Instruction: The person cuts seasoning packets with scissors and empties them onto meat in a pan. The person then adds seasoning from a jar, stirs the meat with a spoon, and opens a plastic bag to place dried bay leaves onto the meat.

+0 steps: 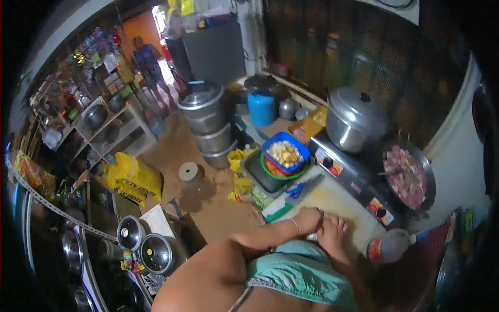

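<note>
Cutting board (332, 195) partly behind right hand (331, 234)

1. Brown floor (223, 217) lies left of the hands (331, 233); darker patches visible.
2. Pale-framed shelving (109, 124) stands farther left.
3. Dark wall (306, 52) rises beyond them.
4. Daylight enters far ahead-left, beside orange panel (141, 30).

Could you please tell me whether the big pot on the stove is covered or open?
Covered: a lid with a dark knob sits over the pot.

Stove (362, 174), lidded pot (354, 124) and cutting board (323, 194) show a kitchen.
</note>
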Demonstrator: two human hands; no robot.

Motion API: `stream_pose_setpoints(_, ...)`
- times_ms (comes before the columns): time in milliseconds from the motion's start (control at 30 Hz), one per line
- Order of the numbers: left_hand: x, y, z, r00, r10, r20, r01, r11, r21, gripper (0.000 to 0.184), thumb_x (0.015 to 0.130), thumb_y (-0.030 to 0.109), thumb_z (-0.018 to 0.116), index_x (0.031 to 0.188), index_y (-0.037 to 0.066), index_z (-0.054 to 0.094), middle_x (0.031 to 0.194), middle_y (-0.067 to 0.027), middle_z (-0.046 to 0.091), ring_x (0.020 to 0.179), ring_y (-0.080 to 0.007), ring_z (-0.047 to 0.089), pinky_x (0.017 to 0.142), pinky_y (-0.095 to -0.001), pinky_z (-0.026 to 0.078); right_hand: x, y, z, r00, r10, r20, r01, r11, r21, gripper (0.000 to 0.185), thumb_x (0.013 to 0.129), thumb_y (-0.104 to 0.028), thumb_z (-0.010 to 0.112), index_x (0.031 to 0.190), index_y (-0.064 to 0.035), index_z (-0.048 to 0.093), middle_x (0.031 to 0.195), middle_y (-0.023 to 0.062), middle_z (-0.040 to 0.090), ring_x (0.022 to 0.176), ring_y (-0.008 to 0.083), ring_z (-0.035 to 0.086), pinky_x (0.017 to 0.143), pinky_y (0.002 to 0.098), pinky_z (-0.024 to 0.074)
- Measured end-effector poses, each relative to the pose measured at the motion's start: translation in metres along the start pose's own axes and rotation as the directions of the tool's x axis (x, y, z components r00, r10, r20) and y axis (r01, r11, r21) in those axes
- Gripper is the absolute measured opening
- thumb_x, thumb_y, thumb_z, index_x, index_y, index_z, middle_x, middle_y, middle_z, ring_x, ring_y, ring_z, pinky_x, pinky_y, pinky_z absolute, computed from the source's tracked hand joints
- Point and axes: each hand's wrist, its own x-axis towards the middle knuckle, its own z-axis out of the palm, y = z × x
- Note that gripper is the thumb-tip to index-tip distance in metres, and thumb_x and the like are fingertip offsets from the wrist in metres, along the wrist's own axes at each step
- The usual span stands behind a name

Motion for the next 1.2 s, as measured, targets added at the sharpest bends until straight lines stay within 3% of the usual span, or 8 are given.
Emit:
stream_pose_setpoints(100,0.005,-0.004,0.008,0.998,0.044,0.046,-0.052,0.983,0.178,0.028,0.075,0.027,0.066,0.093,0.006,0.066,0.093,-0.0161,0.069,0.085,-0.0349,0.068,0.072,-0.0489,0.052,0.006,0.0,-0.009,0.994,-0.057,-0.094,0.059,0.998,0.027,0.014,0.073,-0.016,0.066,0.084,-0.0077,0.064,0.1,0.0117,0.057,0.103,0.0346,0.049,0.089,0.051,0.0354)
stream_pose_setpoints(233,0.008,-0.019,0.005,0.998,-0.058,0.016,0.059,0.894,-0.444,0.028,0.072,0.024,0.067,0.082,-0.002,0.067,0.082,-0.0242,0.066,0.072,-0.0399,0.064,0.069,-0.0475,0.05,0.005,0.008,-0.008,0.997,0.048,-0.066,-0.047,0.999,0.017,0.011,0.076,-0.021,0.067,0.086,-0.0159,0.068,0.101,0.0063,0.059,0.107,0.031,0.051,0.091,0.0497,0.0363)
stream_pose_setpoints(300,0.009,-0.028,0.008,0.999,-0.029,0.034,0.043,0.849,-0.526,0.02,0.079,0.018,0.066,0.085,-0.001,0.065,0.071,-0.011,0.063,0.064,-0.0176,0.055,0.063,-0.036,0.047,0.002,0.012,-0.003,0.991,0.105,-0.087,-0.097,0.991,0.091,0.01,0.078,-0.022,0.067,0.086,-0.0178,0.068,0.097,0.0041,0.06,0.102,0.0305,0.054,0.09,0.0484,0.0368)
stream_pose_setpoints(400,0.005,-0.026,0.006,0.95,-0.126,0.287,0.307,0.557,-0.772,0.016,0.086,0.017,0.062,0.087,0.001,0.066,0.073,0.0,0.059,0.067,-0.0098,0.052,0.059,-0.0279,0.044,-0.003,0.017,0.001,0.982,0.144,-0.124,-0.116,0.97,0.212,0.011,0.078,-0.022,0.07,0.088,-0.019,0.068,0.097,0.0025,0.061,0.099,0.0303,0.055,0.088,0.0471,0.0378)
stream_pose_setpoints(667,-0.002,-0.039,0.019,0.974,-0.069,0.217,0.221,0.521,-0.824,0.011,0.089,0.01,0.062,0.093,0.001,0.066,0.078,0.0005,0.061,0.071,-0.0091,0.055,0.066,-0.026,0.046,-0.009,0.023,0.02,0.972,0.199,-0.126,-0.138,0.915,0.378,0.012,0.075,-0.021,0.075,0.085,-0.0178,0.071,0.1,0.0056,0.064,0.097,0.0318,0.059,0.084,0.046,0.0453)
stream_pose_setpoints(833,-0.015,-0.031,0.016,0.999,-0.025,-0.035,-0.005,0.725,-0.689,0.008,0.088,0.004,0.062,0.096,0.004,0.065,0.079,-0.001,0.062,0.073,-0.0104,0.057,0.07,-0.0258,0.048,-0.007,0.029,0.031,0.963,0.224,-0.151,-0.154,0.914,0.375,0.008,0.074,-0.02,0.073,0.081,-0.0162,0.072,0.101,0.0073,0.065,0.096,0.0321,0.06,0.084,0.0435,0.0473)
stream_pose_setpoints(967,-0.015,-0.034,0.019,0.962,0.192,-0.194,-0.256,0.877,-0.407,0.013,0.082,0.003,0.065,0.095,0.005,0.064,0.081,-0.0109,0.065,0.072,-0.0225,0.063,0.069,-0.0335,0.051,-0.006,0.027,0.034,0.963,0.233,-0.139,-0.167,0.913,0.373,0.007,0.075,-0.019,0.071,0.081,-0.0149,0.071,0.101,0.0068,0.065,0.098,0.0319,0.059,0.084,0.0438,0.0474)
stream_pose_setpoints(1200,-0.013,-0.031,0.015,0.914,0.371,-0.162,-0.376,0.927,0.001,0.022,0.077,0.009,0.064,0.099,0.006,0.062,0.083,-0.0186,0.064,0.076,-0.0397,0.062,0.068,-0.0462,0.05,-0.004,0.033,0.037,0.971,0.234,-0.053,-0.191,0.889,0.417,0.008,0.075,-0.018,0.07,0.082,-0.0135,0.071,0.102,0.0065,0.065,0.1,0.0327,0.057,0.086,0.0432,0.0464)
